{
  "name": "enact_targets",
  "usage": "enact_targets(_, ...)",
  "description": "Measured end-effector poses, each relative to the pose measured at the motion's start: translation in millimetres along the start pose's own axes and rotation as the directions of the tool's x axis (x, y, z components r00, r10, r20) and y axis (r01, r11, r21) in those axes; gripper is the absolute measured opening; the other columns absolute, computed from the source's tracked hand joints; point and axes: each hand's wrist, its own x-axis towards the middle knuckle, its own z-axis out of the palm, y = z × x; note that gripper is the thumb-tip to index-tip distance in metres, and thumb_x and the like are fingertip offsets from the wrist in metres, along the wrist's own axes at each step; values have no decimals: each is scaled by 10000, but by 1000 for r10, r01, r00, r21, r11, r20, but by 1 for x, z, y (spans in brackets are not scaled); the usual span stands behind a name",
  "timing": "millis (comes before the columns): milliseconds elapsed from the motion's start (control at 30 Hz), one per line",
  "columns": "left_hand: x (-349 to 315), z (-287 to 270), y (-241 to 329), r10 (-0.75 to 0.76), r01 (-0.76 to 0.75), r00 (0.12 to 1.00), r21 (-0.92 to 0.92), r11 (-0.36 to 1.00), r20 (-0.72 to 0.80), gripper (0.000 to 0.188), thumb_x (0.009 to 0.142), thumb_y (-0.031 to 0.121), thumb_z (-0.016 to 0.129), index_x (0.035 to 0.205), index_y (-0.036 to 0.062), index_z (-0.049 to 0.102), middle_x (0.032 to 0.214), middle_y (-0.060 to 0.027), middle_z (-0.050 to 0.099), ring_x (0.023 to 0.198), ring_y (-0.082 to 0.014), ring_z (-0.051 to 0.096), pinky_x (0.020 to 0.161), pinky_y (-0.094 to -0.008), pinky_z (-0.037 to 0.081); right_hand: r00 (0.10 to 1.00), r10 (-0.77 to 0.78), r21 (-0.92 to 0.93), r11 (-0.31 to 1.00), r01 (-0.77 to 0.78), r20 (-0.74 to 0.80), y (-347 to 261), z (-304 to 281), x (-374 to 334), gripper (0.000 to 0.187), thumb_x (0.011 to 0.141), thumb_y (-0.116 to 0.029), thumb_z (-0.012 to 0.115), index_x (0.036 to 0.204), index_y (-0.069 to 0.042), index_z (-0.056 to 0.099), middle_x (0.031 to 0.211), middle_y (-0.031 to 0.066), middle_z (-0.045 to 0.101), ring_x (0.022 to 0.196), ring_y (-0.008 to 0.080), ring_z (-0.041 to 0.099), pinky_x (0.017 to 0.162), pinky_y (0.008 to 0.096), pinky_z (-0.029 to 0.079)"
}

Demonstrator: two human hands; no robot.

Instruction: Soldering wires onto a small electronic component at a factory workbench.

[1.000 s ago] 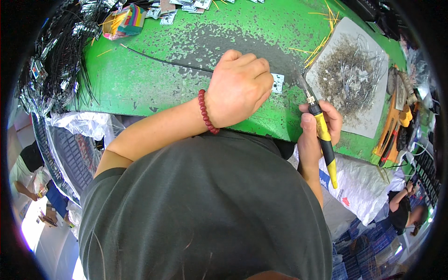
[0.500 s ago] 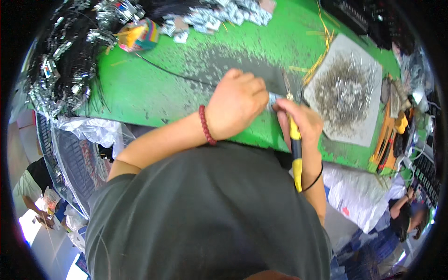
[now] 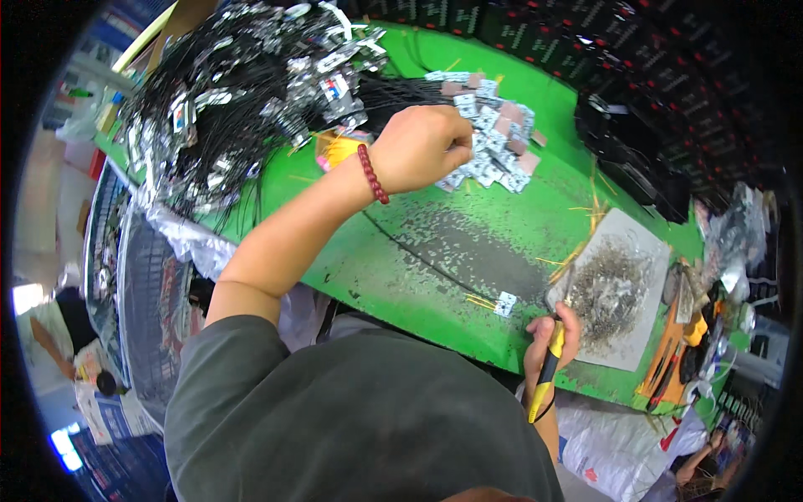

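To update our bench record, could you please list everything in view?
Bench: 1, green, centre
Small boards: many, bluish, piled far side
Loose board: 1, bluish, near edge
Single cable: 1, black, mid-bench
Cable heap: many, black with silvery ends, upper left
Sticks: several, yellow, scattered
Sheet: 1, grey, right, under dark scraps
Hand tools: several, mixed colours, far right
Stacked items: many, black, upper right
Bag: 1, white, lower right
Other people: at least 2, blurred, both edges
Bracelet: 1, dark red, left wrist
Pen-shaped tool: 1, yellow-black, right of centre
Left grip: 1, bare, by small boards, contents unclear
Right grip: 1, bare, around pen-shaped tool
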Motion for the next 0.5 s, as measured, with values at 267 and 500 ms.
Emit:
enact_targets(267,52,-36,-57,-122,205,975,556,805,-184,206,778,223,605,901,60,629,918,-126,625,865,-319,599,735,-411,492,999,19,50,999,-21,26,-3,9,13,234,859,-69,544,1076,15,523,606,39,555,525,97,525,534,223,412)
enact_targets(500,6,-105,-107,-634,438,764,625,646,120,637,677,551,620,980,-9,624,971,-214,637,919,-328,621,804,-401,495,992,128,112,985,-128,9,-3,2,7,293,879,-143,541,1122,16,500,619,32,519,552,88,490,528,210,378)
